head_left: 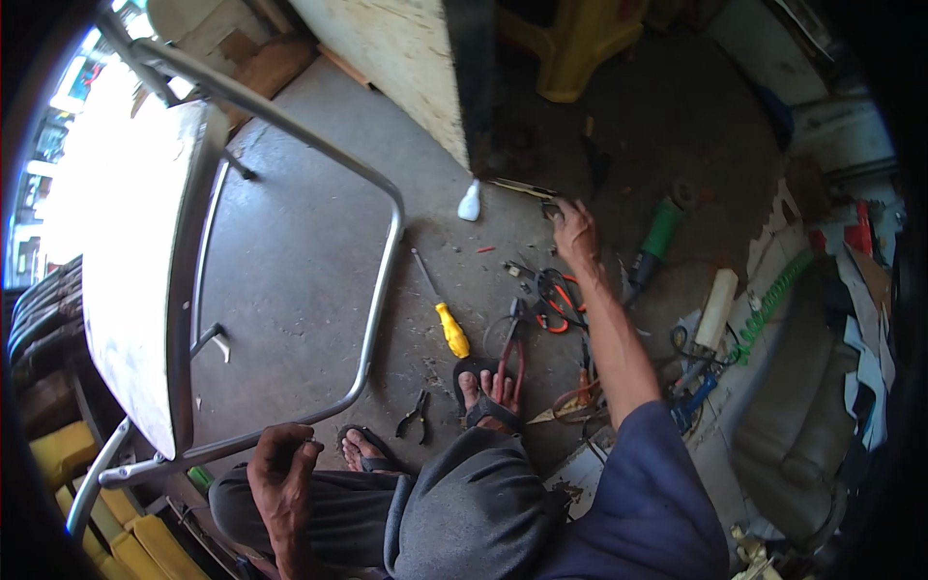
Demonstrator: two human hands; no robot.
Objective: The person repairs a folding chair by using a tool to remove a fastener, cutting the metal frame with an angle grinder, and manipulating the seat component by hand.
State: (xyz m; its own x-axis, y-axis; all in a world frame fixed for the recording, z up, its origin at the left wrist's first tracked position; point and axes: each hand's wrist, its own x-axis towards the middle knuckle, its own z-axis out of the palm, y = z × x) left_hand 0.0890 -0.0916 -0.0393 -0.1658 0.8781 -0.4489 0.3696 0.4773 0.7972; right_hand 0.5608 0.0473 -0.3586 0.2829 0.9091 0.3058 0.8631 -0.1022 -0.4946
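My left hand [278,476] is raised over my left knee, closed in a pinch. A tiny dark piece shows at its fingertips, too small to name. With the arm stretched forward, my right hand [577,237] closes on the dark near end of a slim yellow-and-black tool [522,187] at floor level. The tool's far end points toward a small white bottle [469,202]. Near my left hand stands a metal-tube chair frame [382,280] with a pale panel [145,280], tipped on its side.
On the floor are a yellow-handled screwdriver [450,329], black pliers [414,418], red-handled cutters [513,353], orange-handled scissors [553,319] and a green angle grinder [657,237]. A white board [396,68] stands ahead. A dark padded seat [793,425] lies at the right.
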